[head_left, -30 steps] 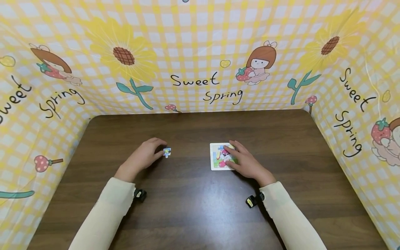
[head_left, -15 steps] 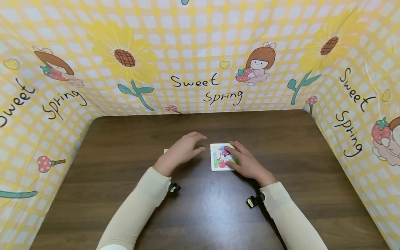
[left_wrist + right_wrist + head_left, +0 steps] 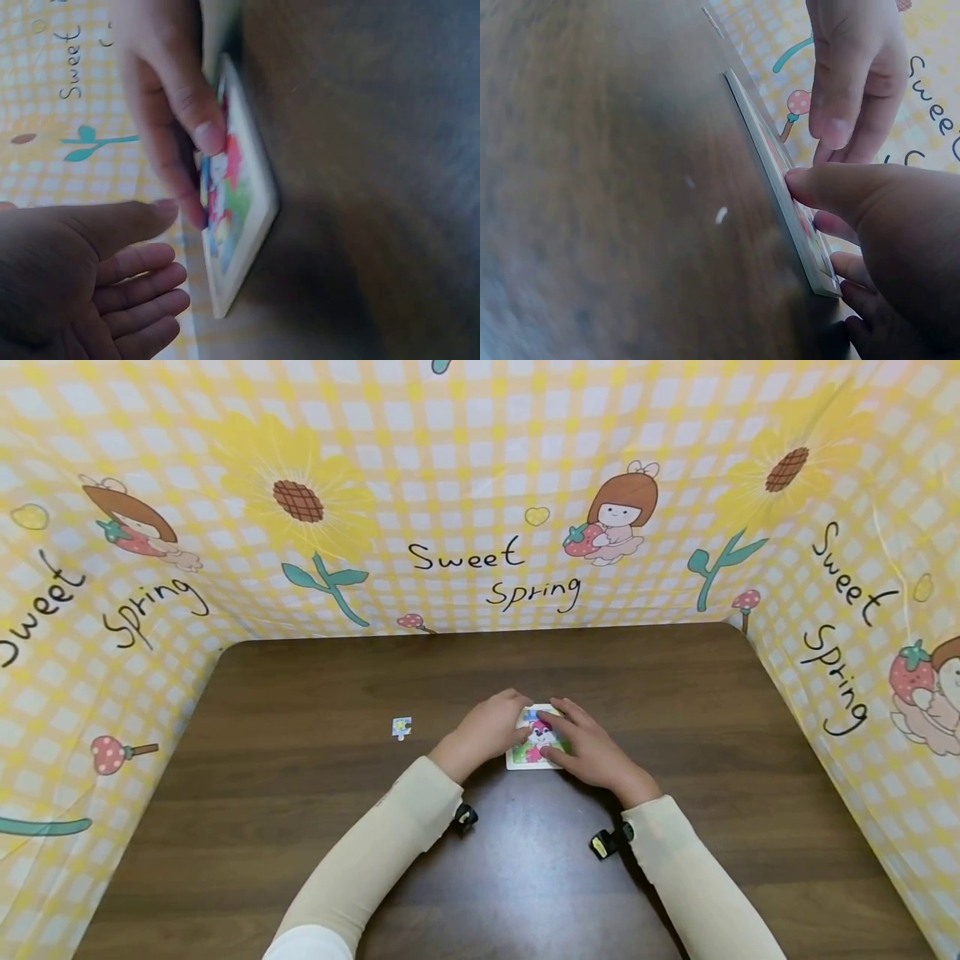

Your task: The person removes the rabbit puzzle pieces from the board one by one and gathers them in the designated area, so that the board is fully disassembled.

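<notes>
A small square jigsaw puzzle [image 3: 538, 745] with a white border and a cartoon pink animal lies on the table. My right hand [image 3: 596, 753] rests over its right side, the thumb [image 3: 810, 184] on its face and the fingers spread toward the far edge. My left hand [image 3: 486, 728] hovers at the puzzle's left side, overlapping that edge in the head view. Seen from the left wrist, the left hand [image 3: 75, 270] has loosely bent fingers with nothing between them, close to the puzzle frame [image 3: 251, 225]. A loose blue-and-yellow jigsaw piece [image 3: 402, 727] lies farther left.
The dark wooden table [image 3: 337, 677] is closed in at the back and sides by a yellow checked cloth [image 3: 465, 468] printed with flowers and lettering. A black wrist camera [image 3: 465, 817] sits on the left wrist, another camera [image 3: 602, 844] on the right.
My left hand has let go of the loose jigsaw piece, leaving it on the table, and has moved right to the puzzle's left edge. The right hand has stayed on the puzzle.
</notes>
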Demonstrator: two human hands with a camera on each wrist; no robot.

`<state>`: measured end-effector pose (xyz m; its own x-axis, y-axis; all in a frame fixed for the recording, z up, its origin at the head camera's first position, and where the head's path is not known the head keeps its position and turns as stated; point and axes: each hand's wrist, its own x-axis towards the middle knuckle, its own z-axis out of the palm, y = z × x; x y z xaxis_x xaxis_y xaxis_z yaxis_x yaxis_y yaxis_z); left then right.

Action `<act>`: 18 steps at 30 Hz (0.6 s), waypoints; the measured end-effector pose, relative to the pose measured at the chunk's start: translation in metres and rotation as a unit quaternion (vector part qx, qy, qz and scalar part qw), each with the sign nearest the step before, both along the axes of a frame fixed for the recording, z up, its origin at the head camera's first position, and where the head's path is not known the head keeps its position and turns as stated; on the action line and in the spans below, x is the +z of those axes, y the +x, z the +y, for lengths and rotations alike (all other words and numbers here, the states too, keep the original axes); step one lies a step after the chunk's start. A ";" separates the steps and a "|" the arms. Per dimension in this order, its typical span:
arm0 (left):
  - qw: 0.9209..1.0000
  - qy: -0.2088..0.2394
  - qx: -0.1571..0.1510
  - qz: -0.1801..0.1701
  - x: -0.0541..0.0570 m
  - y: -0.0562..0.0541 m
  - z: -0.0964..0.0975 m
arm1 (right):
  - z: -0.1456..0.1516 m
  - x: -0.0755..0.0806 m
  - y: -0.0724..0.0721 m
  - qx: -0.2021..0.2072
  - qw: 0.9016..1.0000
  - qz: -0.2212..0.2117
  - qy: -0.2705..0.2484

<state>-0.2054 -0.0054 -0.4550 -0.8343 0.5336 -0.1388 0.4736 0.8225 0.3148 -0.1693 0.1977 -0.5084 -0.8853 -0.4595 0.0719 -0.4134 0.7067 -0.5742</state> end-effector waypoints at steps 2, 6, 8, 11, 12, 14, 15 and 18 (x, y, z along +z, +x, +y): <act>1.000 -0.016 0.000 0.008 -0.005 0.001 0.001 | 0.000 0.000 0.000 0.000 1.000 0.001 -0.001; 0.999 -0.031 -0.003 0.015 -0.011 0.004 0.003 | 0.000 -0.001 0.000 -0.002 1.000 -0.001 -0.001; 0.999 -0.032 -0.004 0.019 -0.011 0.004 0.004 | 0.001 -0.001 0.000 -0.003 1.000 -0.004 -0.001; 0.999 -0.032 -0.007 0.028 -0.011 0.004 0.005 | 0.001 -0.002 0.000 -0.001 1.000 -0.001 -0.003; 0.999 -0.032 -0.008 0.030 -0.011 0.004 0.005 | 0.001 -0.001 0.000 0.001 1.000 0.002 -0.005; 0.999 -0.033 -0.006 0.031 -0.011 0.004 0.005 | 0.001 -0.001 0.000 0.004 1.000 0.006 -0.008; 0.999 -0.034 -0.005 0.031 -0.011 0.004 0.005 | 0.001 -0.001 0.001 0.005 1.000 0.008 -0.010; 0.999 -0.037 -0.002 0.028 -0.012 0.005 0.006 | 0.002 0.000 0.001 0.004 1.000 0.005 -0.016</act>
